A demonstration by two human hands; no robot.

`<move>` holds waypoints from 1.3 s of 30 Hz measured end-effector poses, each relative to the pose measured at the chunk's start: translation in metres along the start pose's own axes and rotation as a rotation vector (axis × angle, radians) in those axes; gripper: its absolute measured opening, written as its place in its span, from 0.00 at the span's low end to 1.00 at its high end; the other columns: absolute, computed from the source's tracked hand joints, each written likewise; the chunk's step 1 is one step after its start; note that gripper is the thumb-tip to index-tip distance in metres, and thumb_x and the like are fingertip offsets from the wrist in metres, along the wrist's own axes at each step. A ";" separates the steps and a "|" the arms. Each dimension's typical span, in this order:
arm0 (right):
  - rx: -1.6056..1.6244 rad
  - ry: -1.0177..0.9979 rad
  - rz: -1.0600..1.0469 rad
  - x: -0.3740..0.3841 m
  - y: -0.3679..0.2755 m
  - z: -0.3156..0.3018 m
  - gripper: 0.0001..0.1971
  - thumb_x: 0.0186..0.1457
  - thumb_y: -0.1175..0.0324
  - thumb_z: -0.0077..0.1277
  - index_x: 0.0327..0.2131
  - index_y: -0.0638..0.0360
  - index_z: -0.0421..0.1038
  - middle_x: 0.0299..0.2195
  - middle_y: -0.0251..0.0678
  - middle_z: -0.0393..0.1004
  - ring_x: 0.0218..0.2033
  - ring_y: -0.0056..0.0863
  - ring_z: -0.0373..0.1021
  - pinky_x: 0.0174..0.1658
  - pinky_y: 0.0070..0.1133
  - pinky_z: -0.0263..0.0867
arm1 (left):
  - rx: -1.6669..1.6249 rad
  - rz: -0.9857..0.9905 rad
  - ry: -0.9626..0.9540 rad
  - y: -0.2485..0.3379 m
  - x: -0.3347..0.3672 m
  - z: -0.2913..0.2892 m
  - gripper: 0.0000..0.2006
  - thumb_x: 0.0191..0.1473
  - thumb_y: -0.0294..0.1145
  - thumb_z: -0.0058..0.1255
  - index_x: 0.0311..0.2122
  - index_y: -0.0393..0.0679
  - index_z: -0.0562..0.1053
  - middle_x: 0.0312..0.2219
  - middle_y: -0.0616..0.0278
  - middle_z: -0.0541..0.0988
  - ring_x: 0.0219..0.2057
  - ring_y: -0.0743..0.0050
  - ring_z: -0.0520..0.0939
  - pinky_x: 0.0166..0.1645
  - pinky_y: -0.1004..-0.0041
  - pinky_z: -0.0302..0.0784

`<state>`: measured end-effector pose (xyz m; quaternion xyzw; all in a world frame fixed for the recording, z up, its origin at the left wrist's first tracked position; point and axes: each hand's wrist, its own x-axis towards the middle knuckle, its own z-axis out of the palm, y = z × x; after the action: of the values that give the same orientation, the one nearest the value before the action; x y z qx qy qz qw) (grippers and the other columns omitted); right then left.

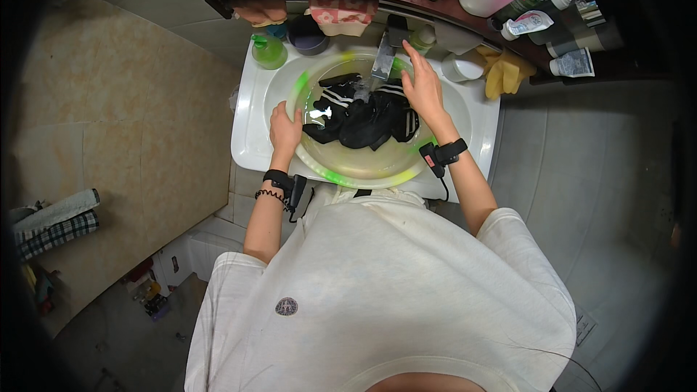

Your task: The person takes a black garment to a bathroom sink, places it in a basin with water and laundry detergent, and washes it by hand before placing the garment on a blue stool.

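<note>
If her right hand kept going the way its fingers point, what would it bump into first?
Probably the faucet: the right hand rests on the basin rim, fingers pointing up-left toward it. Depth is unclear, so it might pass beside it.

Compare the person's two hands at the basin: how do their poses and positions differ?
The left hand grips the clear basin's near-left rim, fingers curled; the right hand lies flatter at the far-right rim, fingers stretched toward the tap. Both wear a black wrist device and touch the basin.
</note>
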<state>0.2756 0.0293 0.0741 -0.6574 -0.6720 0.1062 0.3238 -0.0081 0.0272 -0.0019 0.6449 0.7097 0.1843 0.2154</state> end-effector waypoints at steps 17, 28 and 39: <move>0.007 -0.006 0.014 -0.001 0.001 0.002 0.28 0.42 0.77 0.42 0.50 0.51 0.51 0.38 0.44 0.64 0.38 0.42 0.62 0.40 0.30 0.59 | 0.002 -0.009 -0.003 -0.002 0.000 0.002 0.21 0.45 0.37 0.44 0.43 0.34 0.62 0.38 0.47 0.68 0.40 0.51 0.68 0.44 0.65 0.63; 0.007 -0.017 0.033 -0.002 0.000 0.002 0.29 0.41 0.77 0.42 0.51 0.51 0.51 0.37 0.45 0.64 0.37 0.42 0.62 0.39 0.30 0.60 | -0.023 -0.028 -0.029 0.001 0.001 -0.001 0.21 0.45 0.37 0.45 0.43 0.34 0.62 0.38 0.46 0.68 0.41 0.50 0.68 0.44 0.65 0.63; 0.018 0.009 0.009 -0.003 0.001 0.004 0.29 0.41 0.77 0.42 0.51 0.51 0.51 0.36 0.44 0.65 0.36 0.42 0.62 0.39 0.30 0.60 | -0.005 -0.041 -0.025 -0.003 0.001 0.002 0.19 0.45 0.36 0.44 0.42 0.37 0.63 0.38 0.50 0.67 0.41 0.53 0.67 0.43 0.64 0.64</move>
<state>0.2738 0.0276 0.0694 -0.6581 -0.6666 0.1107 0.3321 -0.0093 0.0277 -0.0052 0.6318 0.7196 0.1737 0.2297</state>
